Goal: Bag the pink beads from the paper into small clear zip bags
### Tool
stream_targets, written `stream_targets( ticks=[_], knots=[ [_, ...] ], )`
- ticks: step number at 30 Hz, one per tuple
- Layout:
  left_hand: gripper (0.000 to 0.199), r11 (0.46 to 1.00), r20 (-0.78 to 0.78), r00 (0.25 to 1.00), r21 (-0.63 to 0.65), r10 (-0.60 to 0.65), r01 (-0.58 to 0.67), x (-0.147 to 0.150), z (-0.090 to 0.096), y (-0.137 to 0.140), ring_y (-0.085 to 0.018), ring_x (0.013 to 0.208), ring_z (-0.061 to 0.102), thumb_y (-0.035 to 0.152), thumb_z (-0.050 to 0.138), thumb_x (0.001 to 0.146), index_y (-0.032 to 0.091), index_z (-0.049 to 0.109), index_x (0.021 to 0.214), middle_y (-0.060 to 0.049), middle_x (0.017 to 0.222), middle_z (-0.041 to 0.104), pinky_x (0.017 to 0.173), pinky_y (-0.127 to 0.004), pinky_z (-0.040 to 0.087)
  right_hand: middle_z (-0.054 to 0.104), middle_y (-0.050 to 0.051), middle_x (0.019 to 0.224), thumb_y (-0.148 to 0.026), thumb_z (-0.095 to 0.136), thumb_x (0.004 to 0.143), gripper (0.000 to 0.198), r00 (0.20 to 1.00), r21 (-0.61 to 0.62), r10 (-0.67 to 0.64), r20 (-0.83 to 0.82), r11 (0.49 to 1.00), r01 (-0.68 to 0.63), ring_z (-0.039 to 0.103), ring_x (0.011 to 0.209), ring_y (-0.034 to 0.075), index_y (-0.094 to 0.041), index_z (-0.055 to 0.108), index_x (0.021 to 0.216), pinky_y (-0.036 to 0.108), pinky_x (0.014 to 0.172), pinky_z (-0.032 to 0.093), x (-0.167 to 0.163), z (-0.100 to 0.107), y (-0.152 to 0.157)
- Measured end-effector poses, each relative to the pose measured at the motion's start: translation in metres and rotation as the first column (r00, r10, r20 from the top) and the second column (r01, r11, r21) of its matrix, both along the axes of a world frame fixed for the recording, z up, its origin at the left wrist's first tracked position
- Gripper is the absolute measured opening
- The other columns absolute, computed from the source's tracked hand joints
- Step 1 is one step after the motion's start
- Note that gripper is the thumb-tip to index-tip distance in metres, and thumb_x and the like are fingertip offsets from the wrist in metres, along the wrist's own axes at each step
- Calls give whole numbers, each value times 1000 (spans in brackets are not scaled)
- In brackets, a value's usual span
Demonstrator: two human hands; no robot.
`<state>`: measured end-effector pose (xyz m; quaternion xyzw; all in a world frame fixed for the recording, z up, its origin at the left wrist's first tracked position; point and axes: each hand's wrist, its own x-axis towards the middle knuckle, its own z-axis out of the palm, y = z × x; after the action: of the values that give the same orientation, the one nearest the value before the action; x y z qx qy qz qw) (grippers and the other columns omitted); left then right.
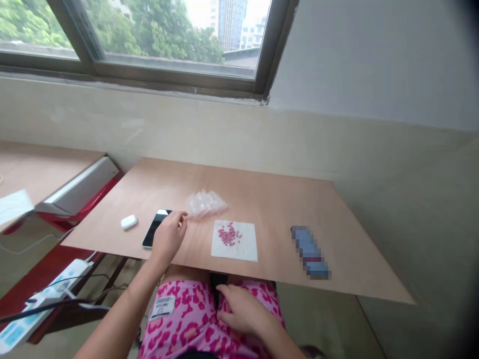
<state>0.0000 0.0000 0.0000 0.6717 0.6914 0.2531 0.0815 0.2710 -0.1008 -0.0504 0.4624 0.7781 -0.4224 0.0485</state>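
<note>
Left grip (170, 233) by crosswise bag row (205, 203)

Object (310, 252) right of centre pixelated, unidentifiable. Left hand (170, 234) hides part of smartphone (152, 230), centre-left. Power strip (28, 320) cropped, lower left.

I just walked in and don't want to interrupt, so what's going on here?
A seated person has the left hand at the near-left edge of some clear plastic bags; whether it grips one is unclear. The right hand rests on the patterned shorts. Small pink pieces lie loose on a white sheet.
</note>
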Motion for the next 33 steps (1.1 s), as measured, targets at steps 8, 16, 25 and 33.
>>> stream_targets(
  ticks=[8, 16, 25, 33],
  knots=[
    [26, 997, -220, 975, -66, 9, -24, -30, -55, 61, -30, 100, 66, 21, 52, 90, 15, 67, 110, -14, 112, 67, 84, -37, 50, 63, 17, 140, -38, 68, 83, 71, 999, -60, -26, -42, 998, 24, 60, 128, 36, -20, 52, 150, 43, 109, 44, 11, 8, 10],
    [18, 977, 80, 979, 90, 185, -192, -34, -46, 65, -23, 78, 64, 29, 51, 91, 18, 64, 86, -7, 86, 69, 75, -34, 47, 67, 16, 133, -33, 68, 83, 66, 997, -13, -43, -70, 999, 43, 64, 122, 35, -22, 56, 146, 40, 105, 47, 10, 10, 10],
    [31, 969, 432, 896, 162, 99, -185, 8, -5, -1, -15, 65, 59, 28, 59, 90, 18, 55, 119, 2, 79, 60, 65, -27, 47, 75, 9, 111, -29, 62, 91, 34, 909, 41, -205, -363, 971, 235, 70, 98, 24, -19, 71, 123, 33, 90, 52, 4, 23, 23],
    [50, 930, 595, 741, 31, -313, 368, 76, -35, -67, -13, 62, 51, 22, 53, 94, 23, 41, 142, 7, 71, 45, 66, -26, 46, 73, 6, 105, -36, 64, 94, 26, 611, -289, -459, -645, 887, 361, 69, 92, 20, -20, 66, 115, 32, 82, 54, -9, 33, 32]
  ],
)
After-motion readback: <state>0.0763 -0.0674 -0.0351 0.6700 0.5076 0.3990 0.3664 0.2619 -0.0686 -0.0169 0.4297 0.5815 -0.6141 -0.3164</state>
